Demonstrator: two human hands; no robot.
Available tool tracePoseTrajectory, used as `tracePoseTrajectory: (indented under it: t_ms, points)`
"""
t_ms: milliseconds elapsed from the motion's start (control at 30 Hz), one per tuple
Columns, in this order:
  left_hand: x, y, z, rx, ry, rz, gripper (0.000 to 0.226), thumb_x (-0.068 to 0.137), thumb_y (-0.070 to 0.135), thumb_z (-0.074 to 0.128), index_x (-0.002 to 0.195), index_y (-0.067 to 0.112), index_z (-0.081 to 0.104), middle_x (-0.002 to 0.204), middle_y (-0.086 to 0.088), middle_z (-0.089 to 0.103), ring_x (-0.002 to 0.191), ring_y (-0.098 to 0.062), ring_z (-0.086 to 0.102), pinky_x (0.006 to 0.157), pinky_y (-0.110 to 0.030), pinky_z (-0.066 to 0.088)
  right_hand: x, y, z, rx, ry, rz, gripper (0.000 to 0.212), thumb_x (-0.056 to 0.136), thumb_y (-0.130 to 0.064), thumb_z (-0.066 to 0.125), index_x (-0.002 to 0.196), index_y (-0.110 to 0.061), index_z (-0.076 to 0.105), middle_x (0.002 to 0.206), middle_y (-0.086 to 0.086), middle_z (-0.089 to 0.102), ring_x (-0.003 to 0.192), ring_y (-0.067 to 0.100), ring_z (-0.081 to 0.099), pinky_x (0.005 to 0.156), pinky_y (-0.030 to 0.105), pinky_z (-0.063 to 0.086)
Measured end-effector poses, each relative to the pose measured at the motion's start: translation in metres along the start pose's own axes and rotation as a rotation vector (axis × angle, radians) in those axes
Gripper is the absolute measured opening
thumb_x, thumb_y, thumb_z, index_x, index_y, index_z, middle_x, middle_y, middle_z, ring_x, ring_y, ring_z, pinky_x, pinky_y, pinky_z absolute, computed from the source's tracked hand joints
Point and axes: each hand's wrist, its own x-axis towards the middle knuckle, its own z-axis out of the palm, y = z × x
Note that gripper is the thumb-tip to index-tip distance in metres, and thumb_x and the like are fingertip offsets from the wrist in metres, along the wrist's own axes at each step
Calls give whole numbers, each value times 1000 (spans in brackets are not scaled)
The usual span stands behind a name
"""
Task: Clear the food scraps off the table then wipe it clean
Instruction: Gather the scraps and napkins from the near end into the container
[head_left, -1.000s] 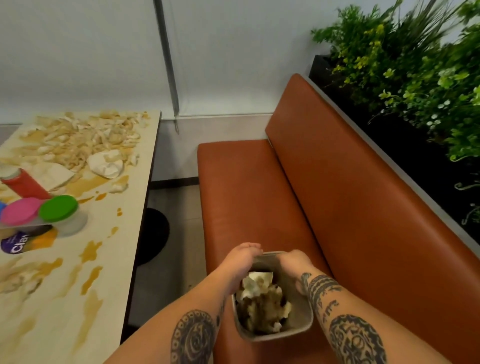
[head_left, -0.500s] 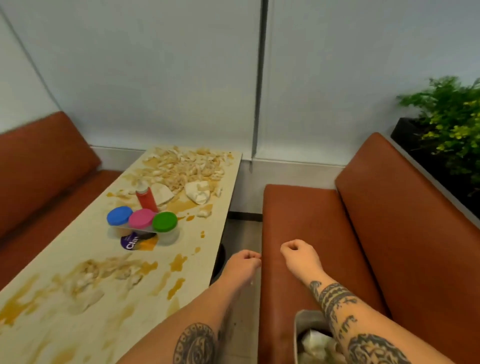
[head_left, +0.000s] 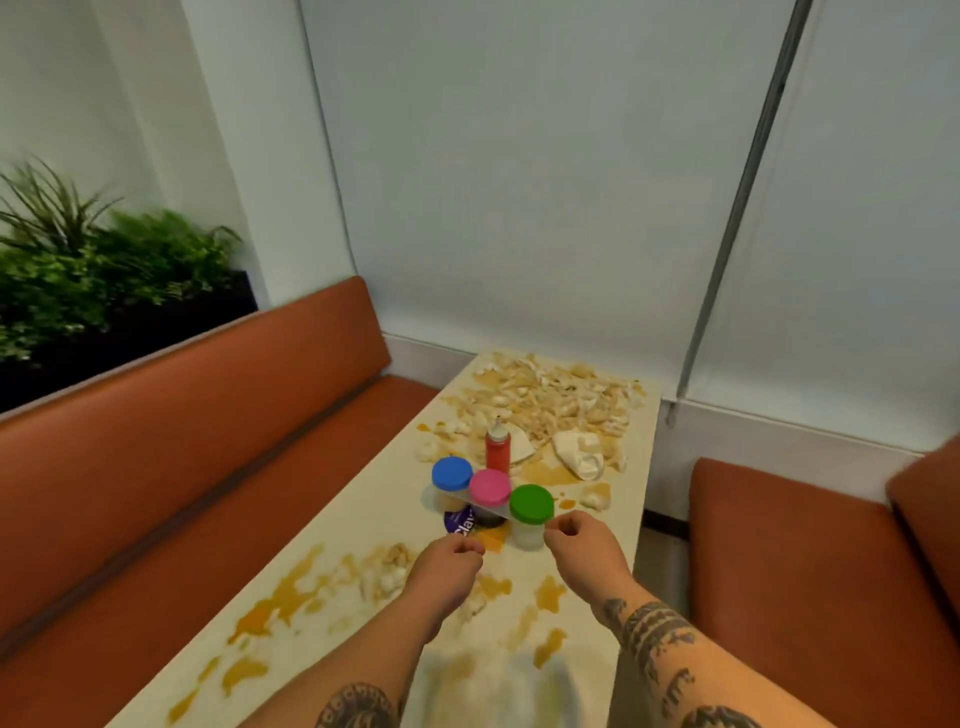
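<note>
three lidded tubs (head_left: 490, 487), one red bottle (head_left: 497, 452)

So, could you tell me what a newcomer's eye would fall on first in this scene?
Probably the heap of pale food scraps covering the far end of the table. Then the row of jars mid-table with a blue lid, a pink lid and a green lid, a red bottle just behind. Orange sauce smears streak the near half, around the left hand and right hand.
</note>
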Motion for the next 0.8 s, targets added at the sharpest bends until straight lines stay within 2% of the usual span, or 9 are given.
tracePoseTrajectory:
  t_ms: [133,233,333,400,500,567,700,800]
  points:
    - [28,-35,-48,76,96,-25,20,92,19,53,92,29,70,110,-3,70,88,-19,62,72,-32,50,9,-2,52,-71,-51,1,6,91,-19,58,91,-18,65,88,5,68,74,19,59,60,29,44]
    - [43,-69,-58,179,164,-52,19,95,20,53,97,28,70,125,7,64,106,-20,63,78,-28,48,18,13,80,-160,-101,2,10,91,-20,59,98,-22,65,96,-3,67,88,16,62,75,30,51]
    - [54,-103,-58,271,212,-115,24,99,24,51,118,27,66,124,1,66,87,-13,61,68,-24,49,34,32,103,-249,-170,14,26,92,-19,58,115,-24,67,111,-6,66,100,13,60,85,24,47]
    - [60,-119,-58,298,255,-145,31,99,27,53,129,25,63,127,-4,64,86,-15,62,64,-24,47,45,42,115,-292,-206,9,32,92,-18,58,122,-23,67,121,-4,67,106,15,61,87,23,46]
    - [75,-140,-56,373,325,-180,38,98,33,57,135,26,60,139,-3,55,117,-24,58,91,-32,51,67,57,136,-374,-276,-8,38,93,-22,60,132,-19,62,130,-1,65,115,18,61,92,23,46]
    - [81,-149,-54,448,347,-194,43,97,38,59,139,28,55,144,-1,50,129,-26,50,102,-37,47,79,65,147,-414,-291,-13,42,93,-26,62,134,-17,60,133,2,63,119,20,60,96,26,46]
    - [92,-161,-46,542,322,-224,54,93,46,63,143,33,48,148,3,40,134,-26,37,101,-38,45,98,81,169,-476,-328,-18,48,90,-32,66,136,-19,57,133,5,57,117,22,60,95,29,47]
    - [100,-165,-43,656,347,-219,49,93,47,65,137,32,52,142,5,40,129,-22,38,99,-35,48,107,90,180,-580,-379,-70,46,87,-30,68,131,-20,57,124,4,53,111,23,59,91,29,48]
